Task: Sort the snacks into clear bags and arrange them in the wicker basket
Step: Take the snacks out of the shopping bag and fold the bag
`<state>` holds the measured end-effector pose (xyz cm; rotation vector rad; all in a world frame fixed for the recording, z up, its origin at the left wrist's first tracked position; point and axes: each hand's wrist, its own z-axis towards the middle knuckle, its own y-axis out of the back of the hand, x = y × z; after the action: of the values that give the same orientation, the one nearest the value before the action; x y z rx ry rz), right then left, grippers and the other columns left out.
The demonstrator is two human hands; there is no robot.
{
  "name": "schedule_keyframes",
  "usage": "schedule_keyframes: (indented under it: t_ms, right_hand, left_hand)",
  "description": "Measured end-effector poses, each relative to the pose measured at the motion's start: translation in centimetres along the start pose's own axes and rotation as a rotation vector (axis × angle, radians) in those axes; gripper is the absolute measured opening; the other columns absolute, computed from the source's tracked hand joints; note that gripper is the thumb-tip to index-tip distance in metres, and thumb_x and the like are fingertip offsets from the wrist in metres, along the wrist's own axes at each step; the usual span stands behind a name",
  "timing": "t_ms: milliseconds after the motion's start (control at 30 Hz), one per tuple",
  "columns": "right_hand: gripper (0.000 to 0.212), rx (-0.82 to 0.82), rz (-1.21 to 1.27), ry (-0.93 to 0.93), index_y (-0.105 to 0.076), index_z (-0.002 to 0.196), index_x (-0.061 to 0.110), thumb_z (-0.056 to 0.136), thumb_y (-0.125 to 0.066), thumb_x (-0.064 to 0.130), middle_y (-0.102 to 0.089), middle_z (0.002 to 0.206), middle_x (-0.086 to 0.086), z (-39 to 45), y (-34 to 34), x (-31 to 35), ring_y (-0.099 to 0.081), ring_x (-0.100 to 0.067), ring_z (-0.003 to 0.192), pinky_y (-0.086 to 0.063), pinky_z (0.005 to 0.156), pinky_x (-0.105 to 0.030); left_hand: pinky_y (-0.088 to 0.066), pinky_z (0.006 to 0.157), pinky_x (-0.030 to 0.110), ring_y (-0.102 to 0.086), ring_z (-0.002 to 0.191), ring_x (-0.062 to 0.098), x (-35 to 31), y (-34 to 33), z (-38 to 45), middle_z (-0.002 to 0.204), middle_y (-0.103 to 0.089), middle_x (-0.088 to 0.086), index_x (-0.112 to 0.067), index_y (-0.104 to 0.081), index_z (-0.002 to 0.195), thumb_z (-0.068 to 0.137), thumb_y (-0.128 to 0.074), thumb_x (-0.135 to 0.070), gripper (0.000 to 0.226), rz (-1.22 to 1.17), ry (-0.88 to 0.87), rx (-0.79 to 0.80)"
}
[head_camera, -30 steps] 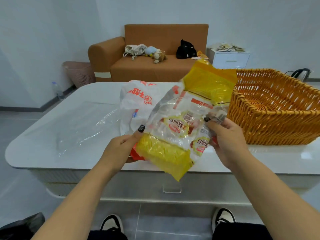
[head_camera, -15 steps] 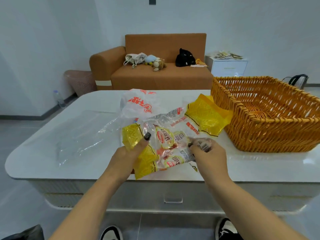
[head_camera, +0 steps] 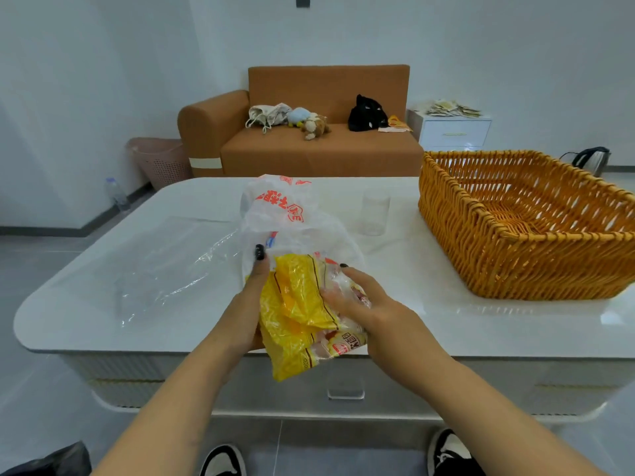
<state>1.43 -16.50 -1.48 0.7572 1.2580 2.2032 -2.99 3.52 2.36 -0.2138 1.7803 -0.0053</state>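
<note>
- Now the yellow snack packet sits between both hands at the tabletop's near edge.
- Left hand grips its left side.
- Right hand curls over its right, crumpling it.
- Wicker basket stands well apart, rightward.

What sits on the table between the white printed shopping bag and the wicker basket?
A clear jar stands between the shopping bag and the wicker basket, seen in the head view; around it, bare table.
</note>
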Motion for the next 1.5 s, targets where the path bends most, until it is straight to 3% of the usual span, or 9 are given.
schedule_keyframes:
  t_ms: [100, 200, 300, 433, 567, 733, 1000, 1267, 1500]
  right_hand:
    - [0.094, 0.004, 0.055, 0.047, -0.045, 0.135, 0.044, 0.064, -0.058, -0.017, -0.037, 0.152, -0.002, -0.1, -0.5, -0.1, -0.064, -0.027, 0.103, -0.054, 0.062, -0.033]
    - [0.079, 0.184, 0.704, -0.152, -0.049, 0.133, 0.047, 0.074, -0.063, -0.003, -0.036, 0.148, 0.018, -0.2, 0.4, 0.0, -0.047, -0.01, 0.13, -0.05, 0.095, -0.03]
    - [0.083, 0.107, 1.279, -0.442, -0.044, 0.134, 0.039, 0.059, -0.073, 0.017, -0.054, 0.133, 0.021, 0.3, 2.2, 0.3, -0.06, -0.01, 0.115, -0.049, 0.094, -0.037]
    - [0.068, -0.225, 1.422, -0.737, -0.046, 0.132, 0.02, 0.073, -0.08, 0.016, -0.063, 0.113, -0.003, 1.0, 2.8, 0.1, -0.067, -0.017, 0.091, -0.053, 0.086, -0.04]
    - [0.044, -0.107, 1.636, -0.795, -0.062, 0.106, 0.006, 0.067, -0.074, 0.025, -0.069, 0.088, -0.01, 0.7, 2.7, 1.1, -0.067, -0.028, 0.083, -0.054, 0.075, -0.037]
    - [0.02, -0.157, 1.541, -0.828, -0.064, 0.108, 0.012, 0.088, -0.063, 0.009, -0.071, 0.099, -0.014, 0.9, 2.6, 1.3, -0.07, -0.032, 0.093, -0.056, 0.082, -0.041]
    - [0.026, -0.052, 1.273, -0.715, -0.058, 0.116, 0.026, 0.091, -0.061, 0.019, -0.071, 0.106, 0.001, 0.3, 4.0, 0.2, -0.066, -0.017, 0.098, -0.05, 0.094, -0.041]
    - [0.028, -0.042, 1.424, -0.68, -0.059, 0.115, 0.019, 0.091, -0.057, 0.004, -0.072, 0.092, -0.006, 0.5, 5.0, -1.2, -0.065, -0.022, 0.07, -0.057, 0.061, -0.033]
    - [0.033, 0.213, 1.278, -0.588, -0.063, 0.115, 0.018, 0.088, -0.062, 0.0, -0.063, 0.089, -0.006, -0.3, 5.8, -3.1, -0.053, -0.016, 0.066, -0.048, 0.056, -0.028]
  left_hand:
    - [-0.058, 0.08, 0.04, -0.074, 0.084, 0.023, 0.6, 0.4, 0.1, 0.089, -0.077, 0.003, -0.019, -0.073, 0.099, 0.075, -0.074, -0.05, 0.039, 0.222, 0.078, -0.14]
    - [-0.059, 0.08, 0.042, -0.073, 0.08, 0.025, 0.8, 0.4, 0.4, 0.085, -0.077, 0.006, -0.017, -0.073, 0.089, 0.084, -0.07, -0.023, 0.008, 0.26, 0.052, -0.238]
    - [-0.056, 0.07, 0.032, -0.072, 0.077, 0.018, 0.7, 0.5, 0.5, 0.082, -0.077, 0.001, -0.019, -0.072, 0.084, 0.087, -0.068, -0.017, 0.005, 0.216, -0.04, -0.258]
    - [-0.05, 0.057, 0.01, -0.07, 0.075, 0.002, 1.1, -0.9, 0.2, 0.081, -0.075, -0.01, -0.023, -0.072, 0.093, 0.091, -0.065, -0.021, 0.007, 0.134, -0.254, -0.32]
    - [-0.047, 0.06, 0.004, -0.067, 0.079, -0.002, 2.1, -2.8, 0.2, 0.097, -0.073, -0.005, -0.014, -0.069, 0.112, 0.095, -0.059, -0.03, 0.025, 0.128, -0.38, -0.455]
    - [-0.056, 0.082, 0.02, -0.067, 0.099, 0.008, 2.6, -3.6, 0.6, 0.111, -0.071, -0.004, -0.019, -0.063, 0.125, 0.089, -0.059, -0.04, 0.042, 0.093, -0.36, -0.394]
    - [-0.057, 0.075, 0.018, -0.068, 0.104, 0.015, 3.3, -4.1, 0.3, 0.115, -0.071, 0.001, -0.018, -0.06, 0.129, 0.096, -0.052, -0.032, 0.037, 0.048, -0.298, -0.223]
    - [-0.06, 0.075, 0.035, -0.07, 0.094, 0.027, 2.2, -3.3, -0.1, 0.095, -0.073, 0.003, -0.013, -0.067, 0.108, 0.098, -0.05, -0.027, 0.024, -0.112, -0.193, -0.204]
    - [-0.058, 0.071, 0.045, -0.071, 0.093, 0.029, 1.1, -1.5, -0.1, 0.107, -0.072, 0.006, -0.018, -0.061, 0.127, 0.065, -0.064, -0.072, 0.082, -0.042, 0.027, 0.041]
